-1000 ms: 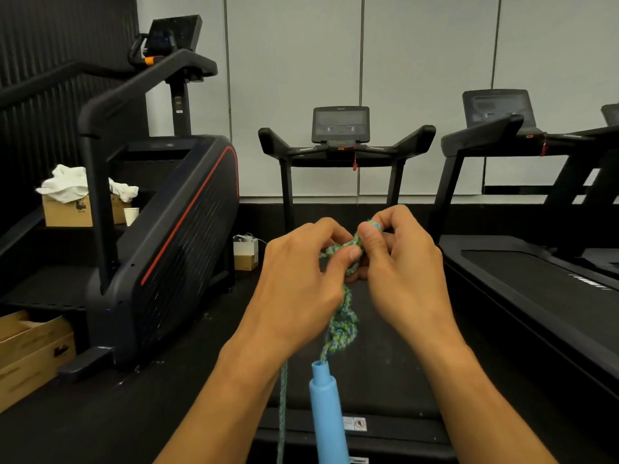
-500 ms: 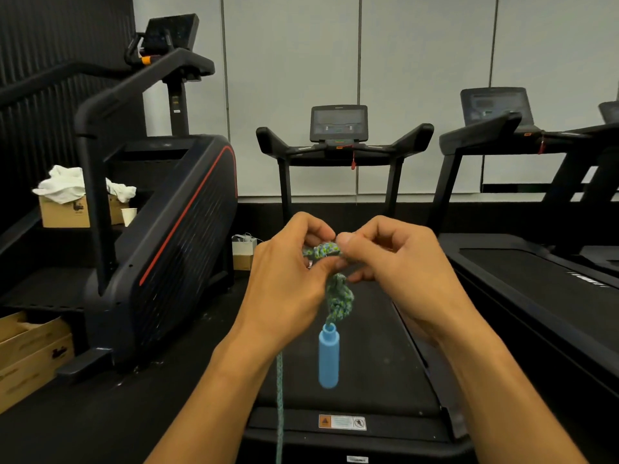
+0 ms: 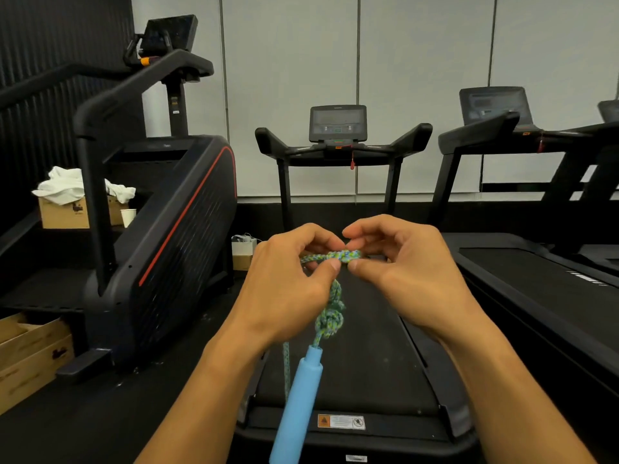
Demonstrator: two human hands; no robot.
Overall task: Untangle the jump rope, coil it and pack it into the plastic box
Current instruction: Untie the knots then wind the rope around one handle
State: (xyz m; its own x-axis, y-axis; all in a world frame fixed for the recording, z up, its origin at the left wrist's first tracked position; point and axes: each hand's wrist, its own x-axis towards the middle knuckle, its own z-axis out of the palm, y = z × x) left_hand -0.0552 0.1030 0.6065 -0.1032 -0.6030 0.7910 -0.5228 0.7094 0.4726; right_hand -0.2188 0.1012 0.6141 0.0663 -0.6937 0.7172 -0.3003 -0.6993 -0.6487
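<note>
A green-and-blue braided jump rope [image 3: 330, 316] hangs knotted between my hands at chest height. My left hand [image 3: 288, 283] pinches the rope's upper part between thumb and fingers. My right hand [image 3: 402, 269] pinches the same stretch of rope just to the right, thumb tip against it. Below the hands a thick knot dangles, and under it a light blue handle [image 3: 298, 403] swings towards me. A thin strand of rope [image 3: 286, 366] hangs down beside the handle. The plastic box is not in view.
A treadmill [image 3: 338, 135] stands straight ahead, its belt under my hands. Another treadmill [image 3: 536, 262] is on the right. A stair machine [image 3: 174, 236] stands on the left, with cardboard boxes [image 3: 30, 360] and a white cloth [image 3: 67, 185] beyond it.
The rope between my hands has been turned and stretched out sideways. The blue handle has swung lower and closer to me. My hands have shifted slightly apart.
</note>
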